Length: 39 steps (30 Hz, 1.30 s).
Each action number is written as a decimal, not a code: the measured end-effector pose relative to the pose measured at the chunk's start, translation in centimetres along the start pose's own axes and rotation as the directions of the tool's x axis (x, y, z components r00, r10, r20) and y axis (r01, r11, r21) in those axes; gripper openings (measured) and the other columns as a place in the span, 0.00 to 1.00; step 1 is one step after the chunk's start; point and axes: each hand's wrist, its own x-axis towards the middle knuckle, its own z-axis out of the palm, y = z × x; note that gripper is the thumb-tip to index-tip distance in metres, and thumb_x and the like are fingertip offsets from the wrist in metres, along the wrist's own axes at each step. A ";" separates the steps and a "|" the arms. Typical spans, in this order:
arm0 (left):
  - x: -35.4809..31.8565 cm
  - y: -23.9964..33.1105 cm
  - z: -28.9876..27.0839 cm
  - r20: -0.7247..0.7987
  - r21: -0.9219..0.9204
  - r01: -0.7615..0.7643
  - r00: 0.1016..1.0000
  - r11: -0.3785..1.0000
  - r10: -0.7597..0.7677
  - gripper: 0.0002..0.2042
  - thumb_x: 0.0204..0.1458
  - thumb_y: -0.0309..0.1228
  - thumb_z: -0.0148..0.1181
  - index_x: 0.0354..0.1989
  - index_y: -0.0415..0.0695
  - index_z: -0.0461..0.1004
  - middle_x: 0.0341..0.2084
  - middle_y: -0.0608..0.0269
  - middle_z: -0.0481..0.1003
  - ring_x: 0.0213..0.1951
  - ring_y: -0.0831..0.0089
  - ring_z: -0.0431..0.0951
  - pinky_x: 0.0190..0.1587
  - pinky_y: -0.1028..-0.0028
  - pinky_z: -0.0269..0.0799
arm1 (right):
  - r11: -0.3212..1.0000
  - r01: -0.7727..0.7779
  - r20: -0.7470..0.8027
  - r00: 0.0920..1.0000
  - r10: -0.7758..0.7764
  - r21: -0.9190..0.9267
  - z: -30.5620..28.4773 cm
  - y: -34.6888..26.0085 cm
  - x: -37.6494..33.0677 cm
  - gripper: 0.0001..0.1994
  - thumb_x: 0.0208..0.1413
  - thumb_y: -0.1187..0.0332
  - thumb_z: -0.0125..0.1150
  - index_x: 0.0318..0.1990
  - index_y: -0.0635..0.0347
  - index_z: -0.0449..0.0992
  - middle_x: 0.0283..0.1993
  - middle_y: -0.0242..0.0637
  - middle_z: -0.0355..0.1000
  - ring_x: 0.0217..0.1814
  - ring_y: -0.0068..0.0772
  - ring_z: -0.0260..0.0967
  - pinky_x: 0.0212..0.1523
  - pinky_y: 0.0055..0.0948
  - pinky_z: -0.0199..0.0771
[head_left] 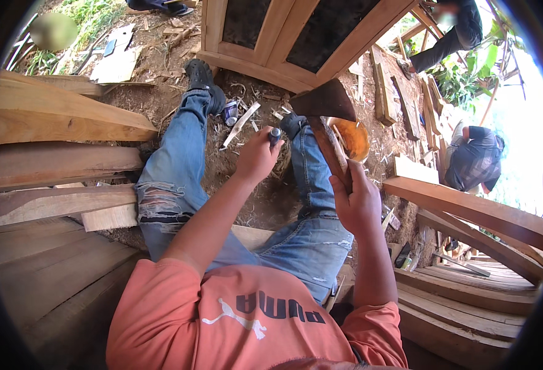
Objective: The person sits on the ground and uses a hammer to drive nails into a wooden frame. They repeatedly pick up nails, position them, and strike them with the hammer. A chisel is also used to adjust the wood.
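Right hand point(358, 200) grip clenches the upright axe point(326, 117) by its handle; left hand point(256, 157) grasps a small dark cylinder point(274, 134); stacked planks point(49, 179) crowd the left.

This is an open-air carpentry yard. Rough planks point(55, 117) are stacked on bare earth covered with wood chips point(247, 117), and a half-built wooden door frame point(284, 37) stands on the ground. Green plants point(469, 74) grow at the edge, in daylight.
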 end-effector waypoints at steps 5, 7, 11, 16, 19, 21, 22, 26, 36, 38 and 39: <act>0.5 0.5 -0.4 0.051 -0.004 0.067 0.997 0.998 -0.066 0.12 0.64 0.35 0.65 0.48 0.42 0.73 0.38 0.45 0.81 0.40 0.40 0.82 0.42 0.48 0.79 | 0.996 0.012 0.150 0.989 0.000 -0.083 -0.3 -1.5 1.0 0.15 0.68 0.60 0.65 0.55 0.57 0.72 0.36 0.52 0.81 0.38 0.63 0.81 0.37 0.56 0.77; 0.6 0.9 -0.2 0.029 -0.029 0.064 0.998 0.998 -0.064 0.12 0.64 0.36 0.66 0.47 0.42 0.74 0.38 0.45 0.81 0.40 0.40 0.82 0.42 0.48 0.79 | 0.974 -0.065 0.315 0.940 0.132 -0.215 0.1 -2.0 1.3 0.13 0.68 0.60 0.64 0.49 0.58 0.72 0.35 0.54 0.80 0.38 0.67 0.79 0.38 0.57 0.75; 0.4 0.2 0.3 0.036 -0.041 0.059 0.998 0.997 -0.058 0.12 0.64 0.36 0.66 0.46 0.41 0.74 0.38 0.45 0.81 0.40 0.40 0.82 0.42 0.47 0.78 | 0.989 0.013 0.191 0.981 0.015 -0.147 0.7 -2.4 1.6 0.14 0.70 0.57 0.61 0.48 0.56 0.70 0.32 0.51 0.79 0.35 0.65 0.79 0.35 0.59 0.76; 0.6 -0.1 0.7 0.083 -0.091 0.108 0.991 0.990 -0.100 0.12 0.62 0.34 0.69 0.43 0.41 0.73 0.31 0.46 0.79 0.37 0.40 0.82 0.40 0.48 0.76 | 0.997 0.008 0.117 0.993 0.002 -0.082 0.9 -1.8 0.9 0.15 0.70 0.56 0.62 0.46 0.57 0.69 0.32 0.51 0.79 0.35 0.64 0.79 0.35 0.58 0.76; 0.5 -0.3 1.1 0.082 -0.150 0.080 0.994 0.985 -0.068 0.13 0.62 0.35 0.70 0.42 0.41 0.72 0.30 0.49 0.79 0.36 0.44 0.81 0.38 0.50 0.75 | 0.972 -0.086 0.327 0.932 0.156 -0.218 1.1 -1.2 1.3 0.15 0.71 0.55 0.60 0.46 0.57 0.69 0.33 0.51 0.80 0.36 0.62 0.80 0.36 0.58 0.77; 0.4 -0.9 1.4 0.059 -0.083 0.019 0.998 0.996 -0.015 0.13 0.61 0.35 0.70 0.42 0.41 0.72 0.30 0.49 0.79 0.35 0.44 0.81 0.38 0.50 0.75 | 0.983 -0.072 0.268 0.956 0.116 -0.168 0.8 -1.5 1.7 0.15 0.70 0.54 0.60 0.47 0.56 0.69 0.33 0.50 0.80 0.36 0.62 0.80 0.36 0.58 0.77; 0.3 -1.2 1.6 0.048 -0.049 -0.011 0.999 0.999 0.013 0.13 0.61 0.35 0.70 0.42 0.41 0.72 0.30 0.50 0.79 0.35 0.44 0.81 0.38 0.50 0.75 | 0.991 -0.041 0.210 0.975 0.067 -0.125 0.6 -1.5 1.7 0.15 0.69 0.55 0.62 0.47 0.56 0.69 0.32 0.50 0.80 0.36 0.62 0.80 0.35 0.58 0.76; 0.4 -0.6 1.5 0.088 -0.011 0.009 0.996 1.000 -0.008 0.12 0.60 0.33 0.69 0.42 0.41 0.74 0.34 0.48 0.79 0.39 0.43 0.81 0.41 0.49 0.76 | 0.999 0.013 0.116 0.993 -0.009 -0.040 1.2 -1.5 0.8 0.15 0.69 0.54 0.63 0.47 0.55 0.69 0.32 0.47 0.80 0.35 0.60 0.80 0.34 0.57 0.77; 0.5 -0.8 2.0 0.105 0.031 -0.006 0.995 0.999 0.003 0.12 0.59 0.30 0.69 0.45 0.39 0.75 0.34 0.46 0.80 0.37 0.43 0.82 0.41 0.49 0.78 | 1.000 -0.012 0.085 0.996 0.014 -0.022 0.6 -1.7 -0.1 0.16 0.69 0.54 0.62 0.46 0.56 0.68 0.30 0.48 0.79 0.34 0.60 0.79 0.33 0.57 0.76; 0.2 -0.8 2.0 0.104 -0.011 -0.031 0.994 0.999 0.032 0.13 0.59 0.31 0.70 0.45 0.39 0.74 0.34 0.46 0.80 0.37 0.43 0.82 0.40 0.49 0.77 | 0.999 -0.031 0.108 0.993 0.036 -0.045 0.7 -0.9 -0.4 0.15 0.69 0.55 0.62 0.46 0.57 0.68 0.31 0.48 0.79 0.34 0.59 0.80 0.33 0.56 0.76; 0.2 -0.7 2.1 0.102 -0.035 -0.048 0.993 0.998 0.051 0.13 0.59 0.31 0.71 0.45 0.39 0.74 0.33 0.46 0.80 0.37 0.43 0.82 0.40 0.49 0.77 | 0.995 -0.063 0.156 0.985 0.075 -0.083 1.0 -0.4 -0.5 0.15 0.69 0.55 0.61 0.45 0.57 0.68 0.31 0.47 0.79 0.34 0.59 0.80 0.34 0.56 0.76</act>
